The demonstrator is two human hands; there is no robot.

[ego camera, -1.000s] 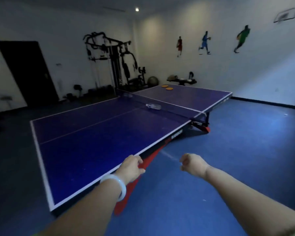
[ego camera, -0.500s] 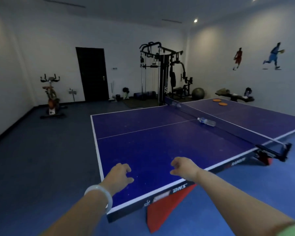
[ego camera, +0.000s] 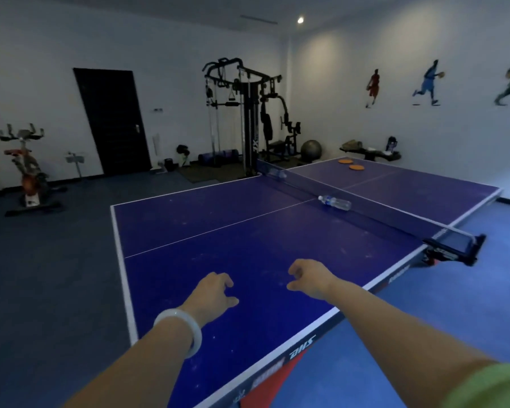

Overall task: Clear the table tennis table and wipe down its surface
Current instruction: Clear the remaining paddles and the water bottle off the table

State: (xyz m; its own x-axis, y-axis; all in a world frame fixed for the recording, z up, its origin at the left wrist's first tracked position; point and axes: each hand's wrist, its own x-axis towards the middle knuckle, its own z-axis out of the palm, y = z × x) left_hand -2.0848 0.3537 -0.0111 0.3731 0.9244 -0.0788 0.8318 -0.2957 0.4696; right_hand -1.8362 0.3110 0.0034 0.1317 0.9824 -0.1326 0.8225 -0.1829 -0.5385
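both hands reach out over the near end of the blue counter [ego camera: 248, 240], holding nothing. the left hand [ego camera: 211, 294] hangs with its fingers loosely curled and thumb pointing right, a pale bangle [ego camera: 180, 331] round its wrist. the right hand [ego camera: 308, 278] is just to its right, apart from it, fingers also loosely bent downward and empty; a green sleeve [ego camera: 489, 384] shows at the near right corner. whether either hand touches the surface cannot be told.

the counter top carries faint pale specks and smudges across the near half. a clear plastic bottle [ego camera: 334, 202] lies on its side against the near face of the net [ego camera: 365, 207], close to the centre line. a second bottle [ego camera: 277, 173] lies at the far left end of the net, blurred. two orange paddles [ego camera: 351, 164] lie flat on the far half, near its far edge, just beside each other.

beyond the counter stand a multi-gym machine [ego camera: 248, 113], a grey exercise ball [ego camera: 311, 148] and a dark door [ego camera: 112, 122]; an exercise bike [ego camera: 27, 169] stands at the far left
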